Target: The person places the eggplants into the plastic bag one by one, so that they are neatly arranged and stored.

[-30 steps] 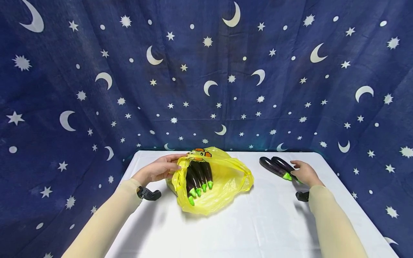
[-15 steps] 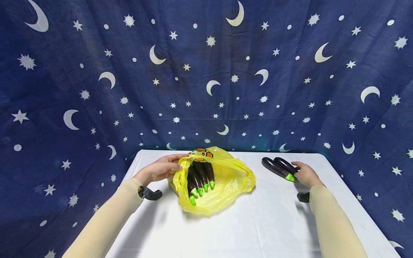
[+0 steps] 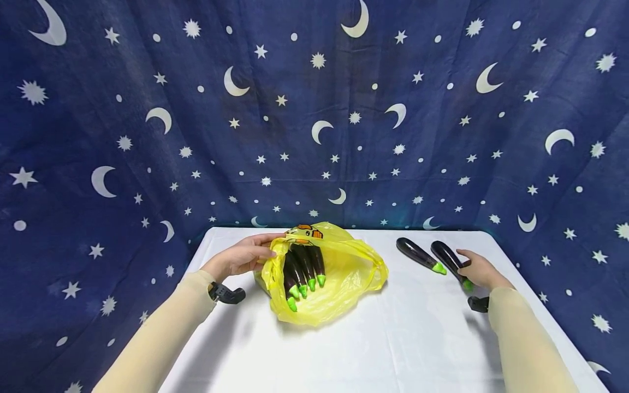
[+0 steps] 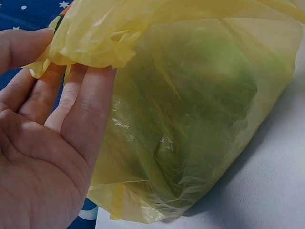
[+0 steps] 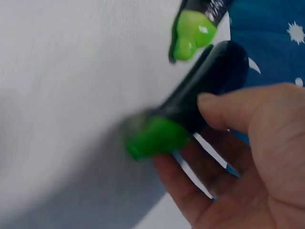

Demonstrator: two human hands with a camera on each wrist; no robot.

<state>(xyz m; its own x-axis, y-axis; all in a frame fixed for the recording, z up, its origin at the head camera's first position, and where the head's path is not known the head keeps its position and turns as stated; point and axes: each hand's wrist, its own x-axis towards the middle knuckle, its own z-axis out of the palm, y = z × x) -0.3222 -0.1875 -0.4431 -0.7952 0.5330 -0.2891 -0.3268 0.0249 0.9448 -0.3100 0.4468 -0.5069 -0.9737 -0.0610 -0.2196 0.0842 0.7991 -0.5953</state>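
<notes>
A yellow plastic bag (image 3: 344, 300) lies on its side with its mouth facing me. Inside it several dark purple eggplants (image 3: 306, 265) sit side by side, green stem ends outward. My left hand (image 3: 245, 257) pinches the bag's rim at its left side; in the left wrist view the thumb and fingers (image 4: 93, 109) hold the crumpled film. At the right, my right hand (image 3: 480, 270) grips an eggplant (image 3: 446, 256) near its green end, thumb on top and fingers beneath in the right wrist view. Another eggplant (image 3: 417, 254) lies just left of it.
A white cloth (image 3: 363, 349) covers the table. Behind and at both sides hangs a dark blue curtain (image 3: 295, 136) with moons and stars. Each wrist wears a black device, such as the one on the left wrist (image 3: 227, 295).
My right hand has taken hold of the right-hand eggplant and shifted it right, apart from the other one. My left hand keeps the bag's rim in the same place.
</notes>
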